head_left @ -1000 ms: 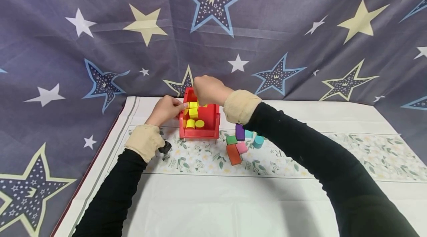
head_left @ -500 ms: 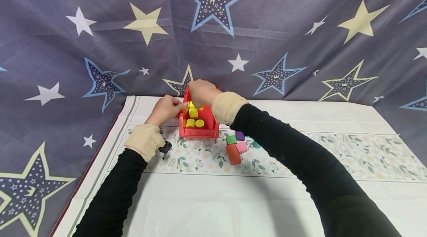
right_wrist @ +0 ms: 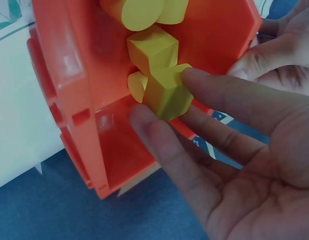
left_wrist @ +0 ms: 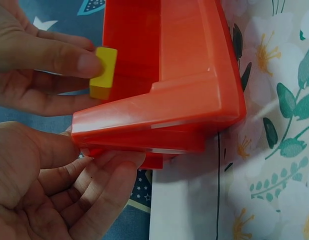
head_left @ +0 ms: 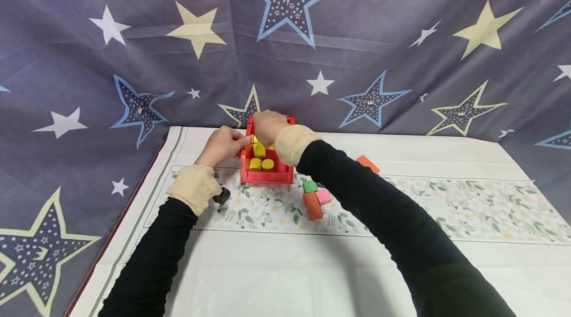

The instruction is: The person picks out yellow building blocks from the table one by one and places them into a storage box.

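A red plastic box (head_left: 267, 177) stands on the table with several yellow blocks (head_left: 255, 164) inside, some cylinders and some cube-like. My left hand (head_left: 221, 146) pinches the box's left wall, thumb on the rim and fingers beneath, as the left wrist view shows. My right hand (head_left: 269, 126) is over the far part of the box, back of the hand up. Between its thumb and fingertips it pinches a yellow block (right_wrist: 169, 92), close beside other yellow blocks in the box. From the head, the right hand hides that block.
Right of the box lie a green block (head_left: 310, 186), a pink block (head_left: 323, 196) and an orange block (head_left: 313, 206). Another orange block (head_left: 368, 164) lies farther back, past the right sleeve (head_left: 366, 193), which partly covers a purple block. A starry curtain (head_left: 285, 59) hangs behind.
My right hand has shifted slightly left and lower over the box. Its sleeve now covers most of the purple and blue blocks and uncovers the far orange one. The left hand stays put.
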Demonstrator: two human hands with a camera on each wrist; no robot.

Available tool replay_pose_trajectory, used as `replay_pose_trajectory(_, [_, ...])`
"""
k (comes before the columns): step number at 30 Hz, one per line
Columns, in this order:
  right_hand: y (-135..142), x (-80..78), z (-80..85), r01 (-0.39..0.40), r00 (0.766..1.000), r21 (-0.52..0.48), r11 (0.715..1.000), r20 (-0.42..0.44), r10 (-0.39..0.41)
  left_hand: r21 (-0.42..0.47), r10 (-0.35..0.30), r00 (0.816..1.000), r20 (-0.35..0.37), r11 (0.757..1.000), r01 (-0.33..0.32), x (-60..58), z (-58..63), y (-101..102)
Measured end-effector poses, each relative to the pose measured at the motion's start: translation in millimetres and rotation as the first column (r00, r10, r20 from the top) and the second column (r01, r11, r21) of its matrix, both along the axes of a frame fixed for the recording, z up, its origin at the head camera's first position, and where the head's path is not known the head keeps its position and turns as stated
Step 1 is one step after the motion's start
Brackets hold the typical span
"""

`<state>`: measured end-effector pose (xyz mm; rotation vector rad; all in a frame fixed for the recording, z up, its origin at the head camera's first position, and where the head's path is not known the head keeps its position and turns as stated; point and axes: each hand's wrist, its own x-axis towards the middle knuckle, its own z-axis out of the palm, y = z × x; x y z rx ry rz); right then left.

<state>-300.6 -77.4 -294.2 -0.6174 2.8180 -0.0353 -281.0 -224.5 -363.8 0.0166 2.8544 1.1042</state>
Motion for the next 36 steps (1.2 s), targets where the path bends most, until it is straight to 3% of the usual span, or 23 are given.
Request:
replay_pose_trajectory(11, [-4.8, 6.1, -11.4, 0.074, 0.995, -0.022, 0.997, -0.064, -0.075, -0.006, 0.005, 1.0, -0.019, 1.0, -0.005, 0.4, 0.0, -1.7])
replay_pose_trajectory(16, [-6.9, 4.4, -19.4, 0.103, 0.993, -0.047, 0.994, -0.048, -0.105, -0.017, -0.003, 1.0, -0.019, 1.0, 0.003, -0.8, -1.0, -2.0])
replay_pose_trajectory(22, [-9.6, 2.5, -25.5, 0.092, 0.996, -0.022, 0.995, -0.003, -0.092, -0.016, -0.001, 1.0, -0.024, 1.0, 0.001, -0.3, -0.7, -2.1])
replay_pose_trajectory(36, [-10.7, 5.9, -30.1, 0.092, 0.996, -0.022, 0.996, 0.001, -0.092, -0.017, 0.006, 1.0, 0.011, 1.0, -0.005, -1.9, -0.2, -1.1])
